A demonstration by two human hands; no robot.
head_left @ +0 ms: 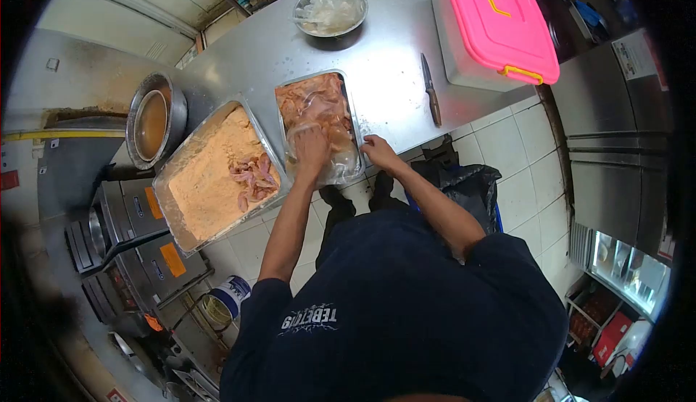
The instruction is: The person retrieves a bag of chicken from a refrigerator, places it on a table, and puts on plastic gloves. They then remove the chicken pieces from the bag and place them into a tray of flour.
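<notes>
The meat tray (317, 101) stood on the surface (391, 54), partly under clear film. Our left hand (312, 148) was down in the meat at the near end; we could not tell whether its grip had closed. Our right hand (378, 152) lay on the tray's near corner, grip apart. We judged the step as lifting meat out. The next move called for a firm hold and a short carry to the flour tray (206, 184), just beside.

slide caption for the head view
Left hand in the meat tray, right hand at its edge, flour tray alongside.
</notes>
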